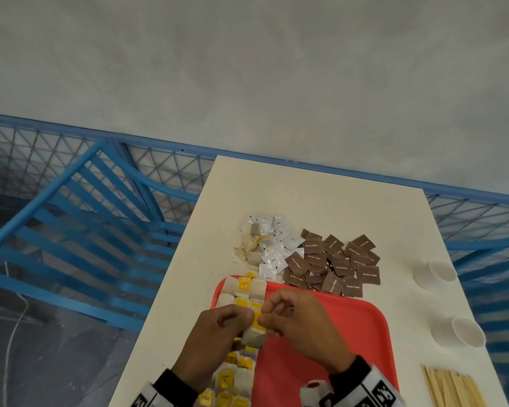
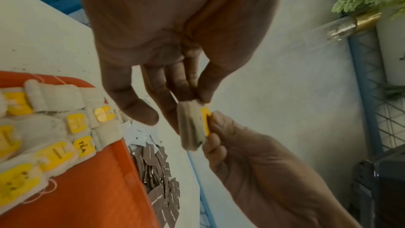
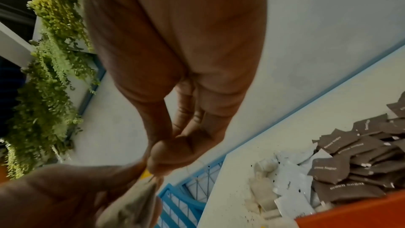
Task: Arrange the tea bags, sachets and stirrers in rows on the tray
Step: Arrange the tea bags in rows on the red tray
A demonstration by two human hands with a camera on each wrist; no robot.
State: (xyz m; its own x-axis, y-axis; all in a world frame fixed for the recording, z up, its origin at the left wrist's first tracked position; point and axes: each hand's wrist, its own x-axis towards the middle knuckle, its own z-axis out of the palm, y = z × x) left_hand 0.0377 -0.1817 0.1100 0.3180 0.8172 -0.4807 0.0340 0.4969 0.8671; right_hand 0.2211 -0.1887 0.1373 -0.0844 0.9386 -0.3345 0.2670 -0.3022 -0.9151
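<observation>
A red tray lies at the near side of the white table. Rows of tea bags with yellow tags run along its left side. Above them both hands hold one tea bag in the air. My left hand pinches the bag's paper body between thumb and fingers. My right hand pinches its yellow tag at the fingertips. In the right wrist view the right hand's fingertips meet just above the bag.
Beyond the tray lie a few loose tea bags, a pile of white sachets and a pile of brown sugar sachets. Two white paper cups and wooden stirrers sit at the right. A blue metal frame stands left.
</observation>
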